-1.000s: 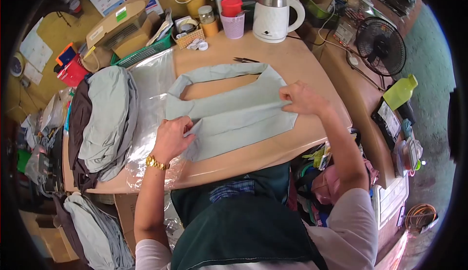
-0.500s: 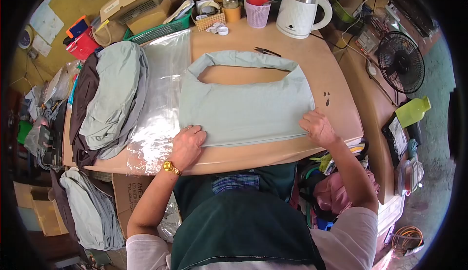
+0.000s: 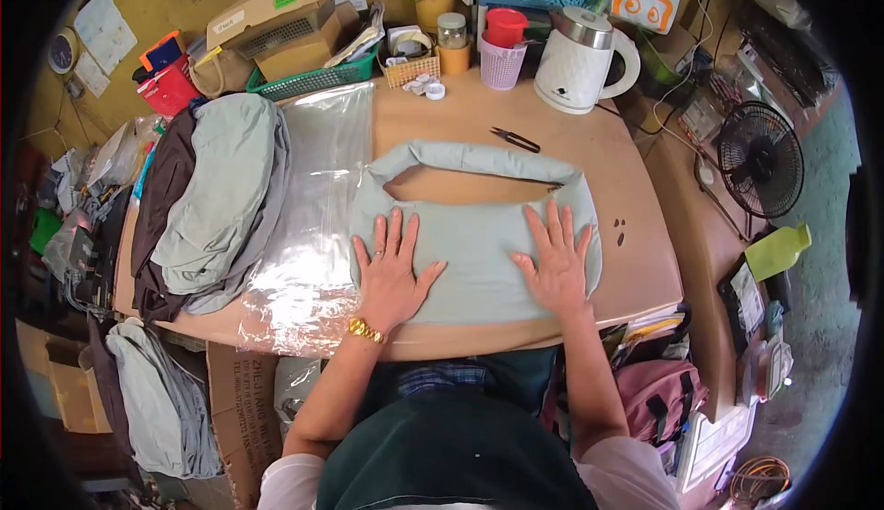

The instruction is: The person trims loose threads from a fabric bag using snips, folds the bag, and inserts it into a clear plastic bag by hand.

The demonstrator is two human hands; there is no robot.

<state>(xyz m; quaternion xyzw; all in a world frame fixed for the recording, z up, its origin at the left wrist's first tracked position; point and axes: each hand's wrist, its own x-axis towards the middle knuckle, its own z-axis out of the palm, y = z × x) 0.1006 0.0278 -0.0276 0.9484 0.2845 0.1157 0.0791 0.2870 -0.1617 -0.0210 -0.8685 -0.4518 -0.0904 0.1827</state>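
Note:
A light grey-green cloth bag (image 3: 474,257) lies flat on the brown table (image 3: 442,114), its looped strap at the far side. My left hand (image 3: 391,275) rests palm down on the bag's left part, fingers spread, with a gold watch at the wrist. On the right part lies my right hand (image 3: 556,266), also flat with spread fingers. Beyond the strap is a pair of black snips (image 3: 516,140). Clear plastic sheets (image 3: 322,188) lie left of the bag, beside a pile of grey-green and dark brown cloth (image 3: 221,197).
Along the back stand a white kettle (image 3: 575,63), a pink cup (image 3: 502,62), a small basket (image 3: 412,68) and a green basket (image 3: 318,77) holding cardboard. A black fan (image 3: 761,160) and a green bottle (image 3: 778,250) are at the right.
The raised near edge of the bag was laid down and the bag now lies flat. Both hands let go of its lower corners, opened, and moved inward onto it. The camera view shifted.

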